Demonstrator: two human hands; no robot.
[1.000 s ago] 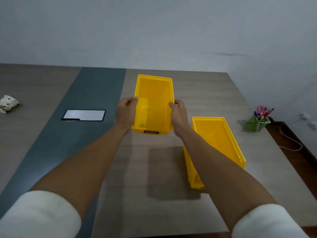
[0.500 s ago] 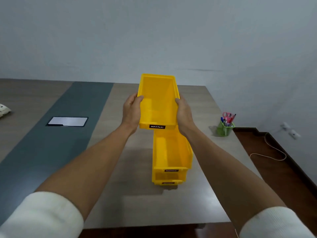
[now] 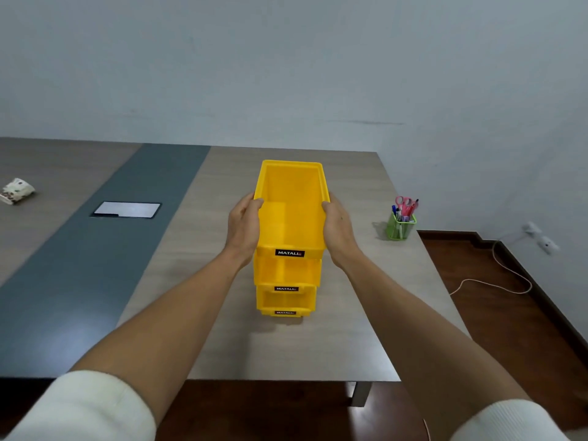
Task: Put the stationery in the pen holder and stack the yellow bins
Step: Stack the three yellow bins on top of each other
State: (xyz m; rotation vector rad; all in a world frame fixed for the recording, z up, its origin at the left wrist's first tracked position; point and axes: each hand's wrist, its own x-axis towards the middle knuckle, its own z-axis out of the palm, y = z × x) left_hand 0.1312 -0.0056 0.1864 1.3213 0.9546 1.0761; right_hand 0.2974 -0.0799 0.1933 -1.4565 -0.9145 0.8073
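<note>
The top yellow bin point(image 3: 291, 205) is sitting over two stacked bins point(image 3: 286, 283) left of the pen holder point(image 3: 401, 225), left hand point(image 3: 243, 226) and right hand point(image 3: 338, 229) gripping its sides; stationery point(image 3: 403, 207) is already standing inside, so seating it looks like the last step.

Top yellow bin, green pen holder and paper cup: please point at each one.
Top yellow bin point(image 3: 291, 198): head view, inner floor.
Green pen holder point(image 3: 401, 229): head view, mesh front wall.
Paper cup point(image 3: 16, 190): head view, its side, lying on the table.

Soft even indoor light, faint shadows, wide-angle edge distortion.
</note>
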